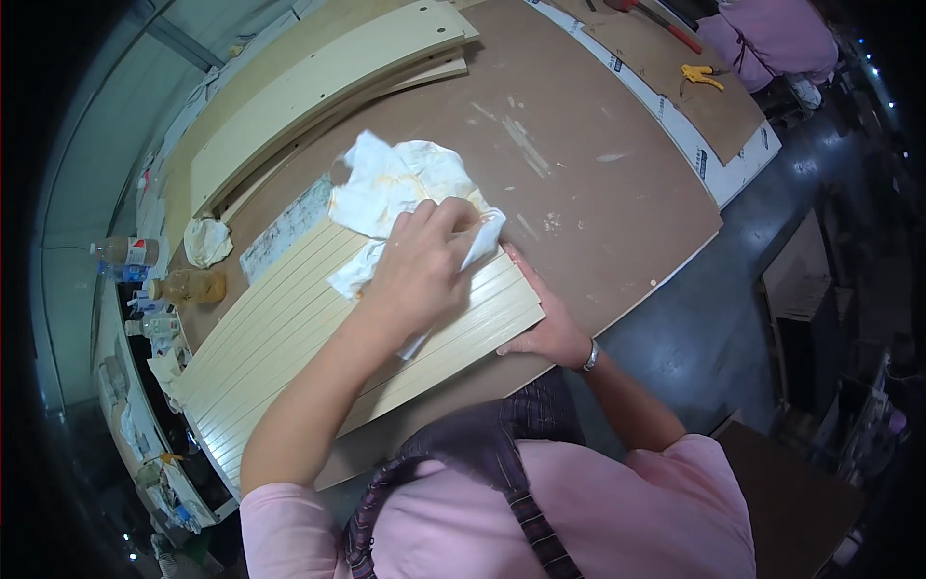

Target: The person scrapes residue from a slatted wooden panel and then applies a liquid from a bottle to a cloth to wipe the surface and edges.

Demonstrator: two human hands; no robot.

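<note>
A cream panel with long parallel grooves (289,318) lies aslant on the brown work table in front of me. Bunched in the fingers of my left hand (424,265) is a white cloth (391,188) with yellowish stains. Part of the cloth rests on the panel's far edge, and more of it sticks out around the hand. My right hand (555,323) grips the panel's right end, thumb on the near side and fingers reaching along the end. A metal band circles my right wrist.
Behind the panel are stacked pale boards (328,96). Left of it stand an amber bottle (198,286), a clear bottle (130,252) and a crumpled cloth (207,241). Yellow-handled pliers (702,76) lie at the far right, near a person in pink (776,39). The table edge (666,280) drops to the floor.
</note>
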